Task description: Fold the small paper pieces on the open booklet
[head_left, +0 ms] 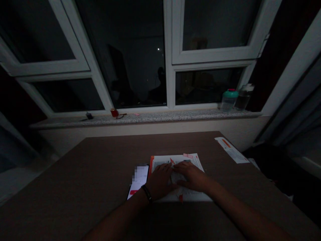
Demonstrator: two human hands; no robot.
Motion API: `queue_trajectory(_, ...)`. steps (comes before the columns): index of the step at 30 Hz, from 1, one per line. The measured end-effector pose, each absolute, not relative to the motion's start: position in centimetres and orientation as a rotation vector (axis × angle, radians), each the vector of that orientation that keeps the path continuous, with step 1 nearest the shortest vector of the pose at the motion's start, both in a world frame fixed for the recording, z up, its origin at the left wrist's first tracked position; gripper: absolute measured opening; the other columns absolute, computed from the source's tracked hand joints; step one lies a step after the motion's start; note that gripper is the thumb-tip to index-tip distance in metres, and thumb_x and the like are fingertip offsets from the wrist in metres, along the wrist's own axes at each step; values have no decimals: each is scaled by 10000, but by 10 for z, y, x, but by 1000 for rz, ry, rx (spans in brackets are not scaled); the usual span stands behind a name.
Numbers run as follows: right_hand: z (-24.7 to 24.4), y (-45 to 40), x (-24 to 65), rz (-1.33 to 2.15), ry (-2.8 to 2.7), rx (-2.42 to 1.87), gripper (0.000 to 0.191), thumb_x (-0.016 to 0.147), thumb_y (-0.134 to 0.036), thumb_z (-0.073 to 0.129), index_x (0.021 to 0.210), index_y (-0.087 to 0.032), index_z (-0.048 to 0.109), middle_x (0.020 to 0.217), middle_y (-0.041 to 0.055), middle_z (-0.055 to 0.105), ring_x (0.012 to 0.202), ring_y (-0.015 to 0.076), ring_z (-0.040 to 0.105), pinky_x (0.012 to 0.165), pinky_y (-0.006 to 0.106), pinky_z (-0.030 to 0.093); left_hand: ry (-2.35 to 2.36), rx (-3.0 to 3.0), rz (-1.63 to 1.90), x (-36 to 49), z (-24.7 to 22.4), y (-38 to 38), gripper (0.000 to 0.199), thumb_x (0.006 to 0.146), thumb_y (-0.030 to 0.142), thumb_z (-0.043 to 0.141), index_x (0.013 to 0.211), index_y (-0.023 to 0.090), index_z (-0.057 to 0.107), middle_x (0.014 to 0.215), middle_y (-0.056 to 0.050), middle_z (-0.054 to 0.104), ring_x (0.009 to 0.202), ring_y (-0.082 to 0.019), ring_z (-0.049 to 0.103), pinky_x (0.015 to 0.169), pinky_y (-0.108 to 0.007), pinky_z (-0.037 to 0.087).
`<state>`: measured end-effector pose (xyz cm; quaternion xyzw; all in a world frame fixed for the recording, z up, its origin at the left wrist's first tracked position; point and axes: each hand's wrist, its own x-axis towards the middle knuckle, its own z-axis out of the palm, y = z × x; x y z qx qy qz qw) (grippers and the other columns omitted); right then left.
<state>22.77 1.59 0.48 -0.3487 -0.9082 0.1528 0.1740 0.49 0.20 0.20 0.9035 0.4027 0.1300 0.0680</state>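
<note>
On the brown table lies a white printed booklet [199,161] with an orange left edge. My left hand [161,180], a dark band round its wrist, rests on the booklet's left part with fingers stretched forward. From the right, my right hand [192,175] lies over the middle, its fingers extended toward the left one. Between and under the hands is a small pale, crumpled-looking piece, partly covered, with red bits near it; I cannot make out what it is. A lit phone [139,180] lies against the booklet's left side.
A printed paper strip [232,150] lies at the right back of the table [105,160]. Beyond, the stone windowsill [155,116] bears a small red object [114,112], a teal-lidded bottle [229,99] and a clear bottle [243,97]. Dark curtains hang at both sides.
</note>
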Motion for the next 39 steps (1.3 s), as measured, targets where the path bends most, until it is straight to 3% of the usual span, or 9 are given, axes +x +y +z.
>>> queue_trajectory(5, 1, 13, 233, 494, -2571, -1056, 659, 866, -380, 627, 1470, -252, 397, 1472, 100, 459, 1350, 287, 386, 1100, 451, 327, 1235, 2728, 399, 6, 3, 1, 665, 862, 550, 626, 1375, 180, 421, 1416, -157, 475, 1319, -338, 418, 1097, -510, 319)
queue_trajectory(10, -4, 17, 231, 469, -2571, -1096, 651, 904, -330, 577, 1502, -292, 321, 1508, 97, 406, 1388, 286, 337, 1110, 478, 302, 1282, 2713, 415, 5, 2, 3, 696, 854, 506, 648, 1401, 165, 386, 1422, -156, 467, 1325, -330, 407, 1104, -497, 316)
queue_trajectory(15, -4, 18, 226, 439, -2510, -1081, 615, 880, -308, 623, 1453, -243, 408, 1454, 117, 458, 1339, 271, 386, 1094, 428, 337, 1298, 2701, 441, 8, 3, 3, 660, 857, 444, 661, 1395, 184, 382, 1448, -141, 444, 1346, -305, 390, 1119, -477, 307)
queue_trajectory(21, 0, 18, 223, 296, -2524, -1055, 330, 889, -262, 617, 1218, -243, 622, 1229, 87, 594, 1165, 260, 490, 1012, 422, 396, 1298, 2738, 370, 13, 7, 0, 453, 892, 341, 640, 1283, 177, 481, 1400, -133, 495, 1314, -288, 433, 1106, -455, 324)
queue_trajectory(27, 0, 17, 223, 201, -2532, -1129, 377, 878, -349, 644, 1241, -252, 612, 1192, 90, 585, 1130, 275, 490, 982, 435, 405, 1341, 2806, 326, 14, 7, 0, 394, 918, 311, 604, 1272, 184, 487, 1356, -120, 514, 1224, -292, 484, 1037, -447, 384)
queue_trajectory(31, -2, 17, 223, 131, -2523, -1164, 402, 879, -368, 649, 1264, -266, 598, 1209, 90, 574, 1152, 281, 479, 988, 443, 396, 1394, 2855, 338, 14, 6, 1, 295, 922, 272, 588, 1201, 199, 525, 1217, -86, 565, 1141, -280, 506, 984, -442, 408)
queue_trajectory(35, 0, 18, 223, 10, -2477, -1230, 279, 880, -310, 651, 1151, -245, 649, 1145, 93, 587, 1163, 293, 475, 1002, 452, 375, 1442, 2906, 281, 14, 7, 2, 79, 946, 214, 538, 991, 173, 588, 1045, -76, 586, 1021, -261, 535, 895, -409, 434)
queue_trajectory(37, 1, 19, 222, -53, -2461, -1271, 180, 884, -270, 636, 1057, -223, 662, 1089, 92, 595, 1159, 299, 487, 991, 439, 381, 1439, 2898, 286, 13, 9, 1, 78, 954, 204, 526, 924, 171, 590, 1000, -70, 584, 989, -251, 537, 861, -392, 437)
queue_trajectory(39, 1, 19, 220, -57, -2468, -1344, 93, 895, -243, 608, 967, -203, 651, 994, 78, 612, 1038, 270, 561, 920, 395, 423, 1407, 2873, 320, 14, 12, -1, 72, 941, 233, 563, 904, 176, 584, 1003, -63, 577, 987, -247, 529, 849, -382, 436)
